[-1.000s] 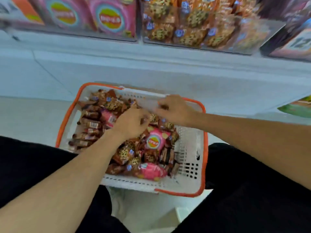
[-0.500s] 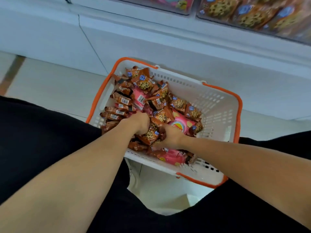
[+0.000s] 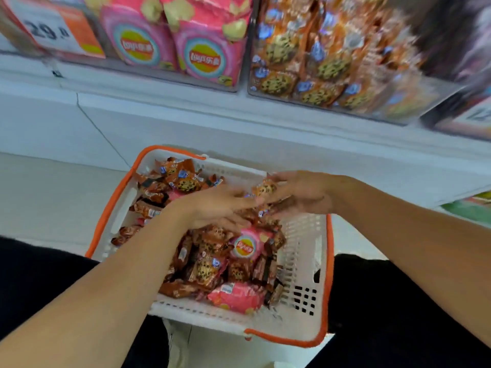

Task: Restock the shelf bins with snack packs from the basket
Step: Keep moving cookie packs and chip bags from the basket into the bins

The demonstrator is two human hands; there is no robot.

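My right hand pinched a cookie pack just above the basket, ready for the cookie bin overhead. My left hand, fingers spread beside it, steadied the heap below.

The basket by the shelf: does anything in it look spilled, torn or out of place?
Nothing stands out. The snack packs lie jumbled but inside the basket, none visibly torn or on the floor. The right hand holds a cookie pack; the left hand reaches beside it.
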